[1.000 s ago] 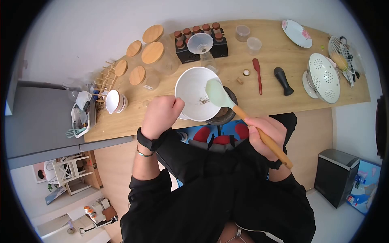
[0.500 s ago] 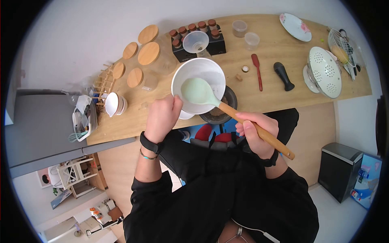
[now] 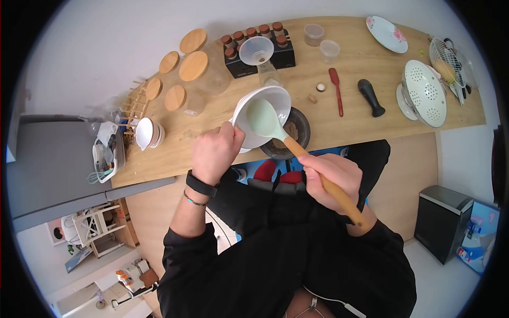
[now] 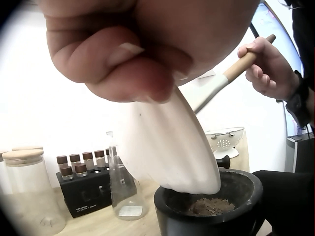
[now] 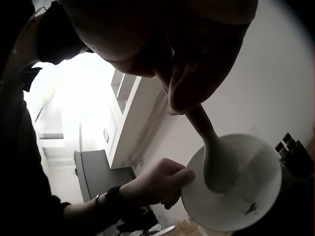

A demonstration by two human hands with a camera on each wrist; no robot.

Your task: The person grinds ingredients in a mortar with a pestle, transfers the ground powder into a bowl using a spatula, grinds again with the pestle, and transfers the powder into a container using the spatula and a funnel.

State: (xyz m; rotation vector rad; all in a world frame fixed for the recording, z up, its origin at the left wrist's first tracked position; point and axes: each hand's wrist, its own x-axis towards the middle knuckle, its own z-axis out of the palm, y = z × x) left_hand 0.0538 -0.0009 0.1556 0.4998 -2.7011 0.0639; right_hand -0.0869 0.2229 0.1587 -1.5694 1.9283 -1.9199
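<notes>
My left hand (image 3: pixel 214 151) grips the rim of a white bowl (image 3: pixel 282 102), thumb and curled fingers at its left side. The bowl is tipped, its lower edge over a dark mortar (image 3: pixel 303 130). Brown powder (image 4: pixel 211 207) lies inside the mortar in the left wrist view. In the right wrist view, a small brown patch (image 5: pixel 252 208) clings to the bowl's inner wall. My right hand (image 3: pixel 338 180) holds a silicone spoon (image 3: pixel 263 117) by its wooden handle. The spoon's pale green head is inside the bowl, near the left wall.
Behind the bowl stand a glass flask (image 4: pixel 129 196) with a funnel (image 3: pixel 256 50) and a black rack (image 3: pixel 286 57) of capped vials. Wooden-lidded jars (image 3: pixel 193 66) are at left. Rightward lie a cork (image 3: pixel 313 98), red spatula (image 3: pixel 337 93), black pestle (image 3: pixel 371 99) and white colander (image 3: pixel 424 95).
The spoon's head has moved from the bowl's right side to its left wall. My left hand has tipped the bowl further toward the mortar, uncovering more of the powder there.
</notes>
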